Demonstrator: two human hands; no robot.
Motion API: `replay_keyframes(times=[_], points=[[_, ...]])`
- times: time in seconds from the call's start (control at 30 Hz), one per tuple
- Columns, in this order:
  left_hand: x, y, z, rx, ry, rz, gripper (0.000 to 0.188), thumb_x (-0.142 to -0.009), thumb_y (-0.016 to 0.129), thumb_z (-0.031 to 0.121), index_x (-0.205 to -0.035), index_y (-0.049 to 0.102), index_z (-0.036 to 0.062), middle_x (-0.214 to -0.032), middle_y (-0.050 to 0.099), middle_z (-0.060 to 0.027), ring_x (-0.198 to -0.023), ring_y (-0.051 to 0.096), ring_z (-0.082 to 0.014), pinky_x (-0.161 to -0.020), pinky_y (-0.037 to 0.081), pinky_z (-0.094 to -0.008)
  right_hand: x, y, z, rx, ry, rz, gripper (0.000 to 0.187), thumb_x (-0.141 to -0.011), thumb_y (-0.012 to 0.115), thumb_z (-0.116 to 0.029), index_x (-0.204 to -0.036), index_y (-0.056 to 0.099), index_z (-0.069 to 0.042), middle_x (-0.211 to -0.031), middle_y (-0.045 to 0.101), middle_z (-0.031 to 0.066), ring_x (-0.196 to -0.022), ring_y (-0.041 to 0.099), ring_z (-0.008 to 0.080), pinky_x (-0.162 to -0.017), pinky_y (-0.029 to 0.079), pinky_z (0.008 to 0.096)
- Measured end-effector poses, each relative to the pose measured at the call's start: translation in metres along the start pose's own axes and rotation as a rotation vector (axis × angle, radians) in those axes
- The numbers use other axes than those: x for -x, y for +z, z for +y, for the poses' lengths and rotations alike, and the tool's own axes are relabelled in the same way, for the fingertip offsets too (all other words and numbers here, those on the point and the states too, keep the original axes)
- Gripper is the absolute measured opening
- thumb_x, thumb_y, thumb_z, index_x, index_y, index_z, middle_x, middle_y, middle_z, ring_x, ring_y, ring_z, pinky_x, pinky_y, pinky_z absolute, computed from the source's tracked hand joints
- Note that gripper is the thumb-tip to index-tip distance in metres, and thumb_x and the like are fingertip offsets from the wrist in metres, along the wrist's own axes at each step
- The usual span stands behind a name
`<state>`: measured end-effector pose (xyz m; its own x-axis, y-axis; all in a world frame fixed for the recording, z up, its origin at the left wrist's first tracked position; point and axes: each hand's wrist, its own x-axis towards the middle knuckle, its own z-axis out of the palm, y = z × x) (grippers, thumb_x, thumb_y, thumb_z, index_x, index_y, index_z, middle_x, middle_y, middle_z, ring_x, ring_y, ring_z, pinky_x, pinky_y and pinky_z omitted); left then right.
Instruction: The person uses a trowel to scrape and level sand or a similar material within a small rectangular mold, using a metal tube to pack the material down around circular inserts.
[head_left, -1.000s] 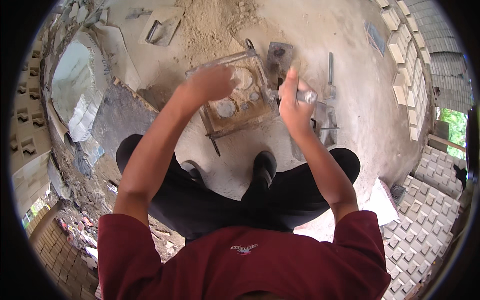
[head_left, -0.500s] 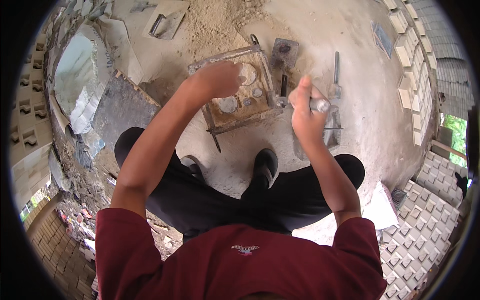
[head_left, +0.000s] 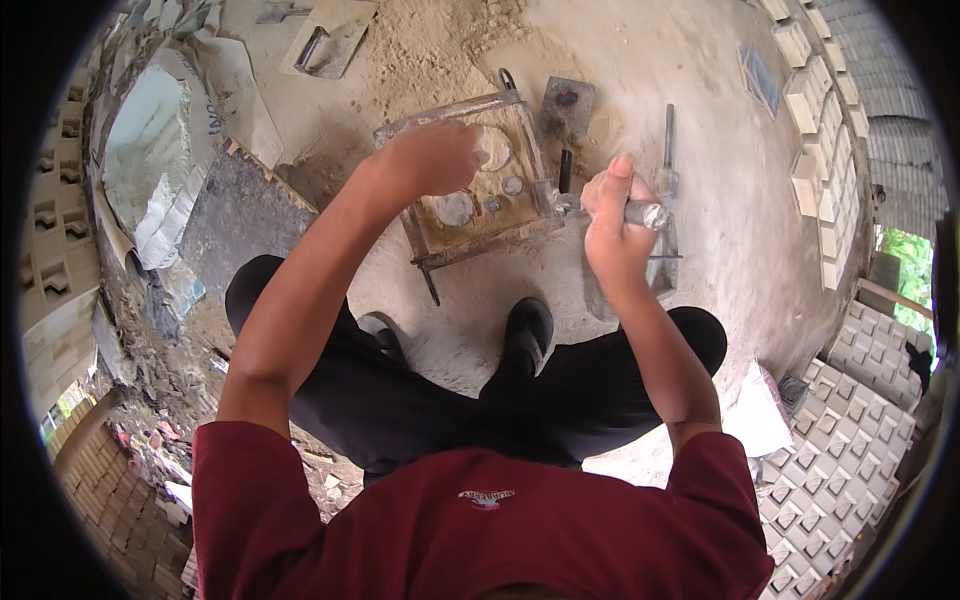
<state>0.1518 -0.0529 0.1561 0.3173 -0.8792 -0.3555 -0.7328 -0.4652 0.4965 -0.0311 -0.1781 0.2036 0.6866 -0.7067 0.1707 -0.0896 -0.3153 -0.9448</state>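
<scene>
A rectangular frame (head_left: 485, 246) packed with tan sand lies on the floor in front of my feet. Several round grey pieces sit in the sand, among them a large pale disc (head_left: 494, 149) and a smaller grey disc (head_left: 454, 208). My left hand (head_left: 437, 158) is over the frame's far left part beside the pale disc, fingers curled in; whatever they hold is hidden. My right hand (head_left: 613, 222) grips a tool with a thick grey round handle (head_left: 648, 214), thumb along the top. The tool's narrow far end points left to the frame's right corner.
Beyond the frame are loose sand (head_left: 425, 50), a square dark plate (head_left: 567, 106) and a flat trowel (head_left: 315, 46). To the right lie a long-handled tool (head_left: 669, 150) and a grey metal pan (head_left: 600, 290). Pale blocks (head_left: 815, 130) are stacked farther right. An open sack (head_left: 145, 150) stands left.
My right hand and the tool have tilted slightly, so the handle's end shows more. My left hand stays at nearly the same place over the frame. The whole view has shifted slightly.
</scene>
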Motion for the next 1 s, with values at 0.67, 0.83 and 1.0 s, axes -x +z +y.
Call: replay_keyframes(times=[0.67, 0.83, 1.0], points=[[0.007, -0.007, -0.012, 0.048, -0.011, 0.069, 0.042, -0.094, 0.051, 0.031, -0.118, 0.058, -0.0034, -0.115, 0.062, -0.0252, -0.114, 0.056, -0.039, -0.098, 0.042, -0.0482, -0.041, 0.024, 0.002, -0.061, -0.054, 0.03, 0.05, -0.102, 0.05, -0.037, -0.061, 0.046, -0.008, -0.051, 0.039, -0.0062, -0.048, 0.035, 0.0033, -0.043, 0.027, 0.0255], [0.015, -0.016, -0.02, 0.101, -0.039, 0.037, 0.039, -0.095, 0.05, 0.031, -0.112, 0.06, -0.0023, -0.112, 0.064, -0.0229, -0.114, 0.057, -0.0368, -0.096, 0.043, -0.0513, -0.06, 0.041, -0.004, 0.016, 0.013, 0.023, 0.053, -0.102, 0.048, -0.04, -0.062, 0.044, -0.007, -0.055, 0.044, -0.0027, -0.052, 0.038, 0.0061, -0.049, 0.03, 0.0251], [0.026, -0.03, -0.021, 0.052, -0.115, 0.055, 0.044, -0.097, 0.049, 0.034, -0.123, 0.056, -0.0006, -0.118, 0.062, -0.0228, -0.115, 0.056, -0.038, -0.099, 0.043, -0.045, -0.052, 0.049, 0.006, 0.123, -0.093, -0.141, 0.053, -0.1, 0.051, -0.042, -0.062, 0.047, -0.005, -0.057, 0.046, -0.0032, -0.053, 0.038, 0.0047, -0.049, 0.031, 0.0244]])
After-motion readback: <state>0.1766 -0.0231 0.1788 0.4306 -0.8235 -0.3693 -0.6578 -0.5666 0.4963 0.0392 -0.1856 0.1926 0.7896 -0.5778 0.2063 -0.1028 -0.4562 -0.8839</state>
